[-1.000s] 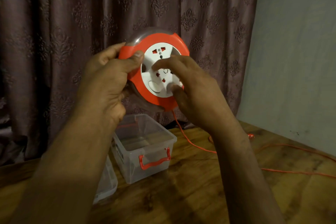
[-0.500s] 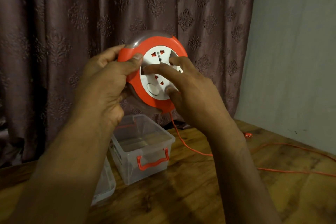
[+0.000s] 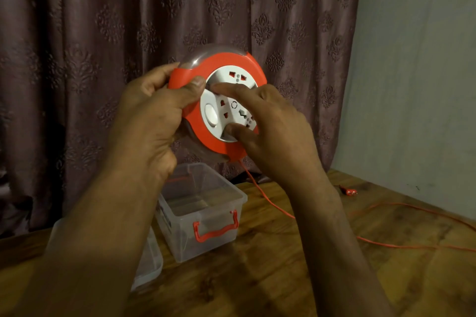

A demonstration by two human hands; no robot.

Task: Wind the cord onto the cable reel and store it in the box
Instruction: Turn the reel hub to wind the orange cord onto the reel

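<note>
I hold a round orange cable reel (image 3: 229, 60) with a white socket face up in front of the curtain. My left hand (image 3: 152, 121) grips its left rim, thumb across the front. My right hand (image 3: 273, 123) lies over the white face, forefinger and thumb pressed into its notches. A thin orange cord (image 3: 268, 201) hangs from the reel's bottom and runs across the wooden table to the right, ending in a plug (image 3: 349, 191) near the wall. A clear plastic box (image 3: 224, 229) with an orange handle stands open on the table below the reel.
A clear lid or second container (image 3: 150, 262) lies left of the box, partly hidden by my left arm. A patterned curtain (image 3: 103, 33) hangs behind the table (image 3: 257, 278); a grey wall (image 3: 417, 85) borders it on the right.
The white socket face has turned counter-clockwise under my right hand's fingers. The cord on the table has been drawn in a little. My left hand keeps the same hold.
</note>
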